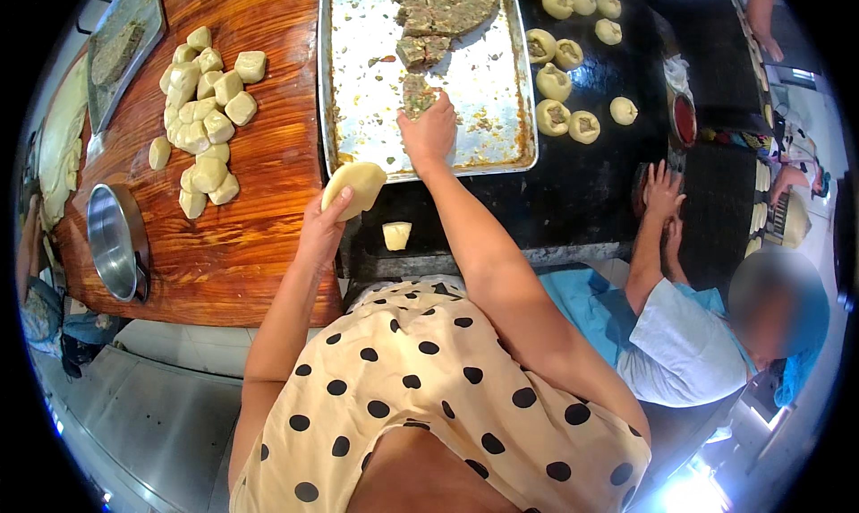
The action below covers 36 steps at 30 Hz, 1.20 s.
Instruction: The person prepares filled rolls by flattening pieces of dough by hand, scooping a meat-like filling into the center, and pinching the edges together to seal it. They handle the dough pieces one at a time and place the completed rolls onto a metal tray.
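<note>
My left hand (324, 224) holds a flattened round of pale dough (355, 185) at the near left corner of the metal tray (358, 110). My right hand (429, 132) reaches onto the tray and pinches a lump of green-brown filling (417, 96). A larger slab of the same filling (447, 7) lies at the tray's far end. One small dough piece (396, 235) sits on the dark ledge just below my hands.
Several cut dough pieces (204, 110) lie on the wooden table (268, 244) to the left, with a steel pot (114, 242) near its edge. Filled dough rounds (564, 83) rest on the black griddle at right. Another person's hands (662, 200) rest on the griddle's edge.
</note>
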Available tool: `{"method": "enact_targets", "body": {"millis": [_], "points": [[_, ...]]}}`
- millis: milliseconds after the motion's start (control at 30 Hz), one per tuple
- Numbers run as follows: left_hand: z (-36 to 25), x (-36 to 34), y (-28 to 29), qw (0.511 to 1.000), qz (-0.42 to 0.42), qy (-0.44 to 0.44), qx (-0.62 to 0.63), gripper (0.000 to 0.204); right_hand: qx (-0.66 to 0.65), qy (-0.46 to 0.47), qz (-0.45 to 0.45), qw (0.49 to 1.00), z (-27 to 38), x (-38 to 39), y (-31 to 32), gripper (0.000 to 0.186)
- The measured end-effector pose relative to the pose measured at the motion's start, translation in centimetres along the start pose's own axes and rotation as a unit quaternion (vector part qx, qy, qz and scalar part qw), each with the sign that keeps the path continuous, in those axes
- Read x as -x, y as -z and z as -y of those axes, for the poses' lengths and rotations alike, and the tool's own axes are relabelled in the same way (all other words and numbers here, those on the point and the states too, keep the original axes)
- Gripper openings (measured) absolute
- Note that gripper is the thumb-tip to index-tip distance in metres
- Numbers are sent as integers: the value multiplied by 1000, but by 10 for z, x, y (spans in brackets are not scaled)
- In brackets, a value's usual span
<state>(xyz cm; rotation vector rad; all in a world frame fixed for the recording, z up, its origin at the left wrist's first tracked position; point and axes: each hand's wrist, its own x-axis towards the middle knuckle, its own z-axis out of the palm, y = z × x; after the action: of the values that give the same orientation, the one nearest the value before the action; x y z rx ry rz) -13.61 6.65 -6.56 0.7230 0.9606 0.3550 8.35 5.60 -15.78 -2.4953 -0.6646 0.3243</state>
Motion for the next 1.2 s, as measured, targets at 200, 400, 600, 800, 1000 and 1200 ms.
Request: {"method": "enact_targets", "body": {"millis": [200, 400, 600, 800, 1000, 1200], "points": [[-10, -18, 23, 996, -31, 6, 81, 47, -151, -31, 64, 986, -25, -3, 10, 78], [13, -52, 15, 990, 35, 40, 132, 49, -420, -95, 204, 879, -37, 21, 70, 63], [9, -61, -52, 918, 230, 137, 291, 49, -138, 297, 149, 933, -13, 59, 130, 69], [14, -39, -98, 945, 154, 128, 260, 46, -154, 263, 144, 941, -46, 58, 146, 70], [15, -20, -161, 970, 168, 77, 157, 52, -619, -94, 80, 776, -73, 61, 179, 71], [22, -12, -209, 981, 170, 78, 56, 47, -754, -187, 107, 621, -67, 61, 200, 52]]}}
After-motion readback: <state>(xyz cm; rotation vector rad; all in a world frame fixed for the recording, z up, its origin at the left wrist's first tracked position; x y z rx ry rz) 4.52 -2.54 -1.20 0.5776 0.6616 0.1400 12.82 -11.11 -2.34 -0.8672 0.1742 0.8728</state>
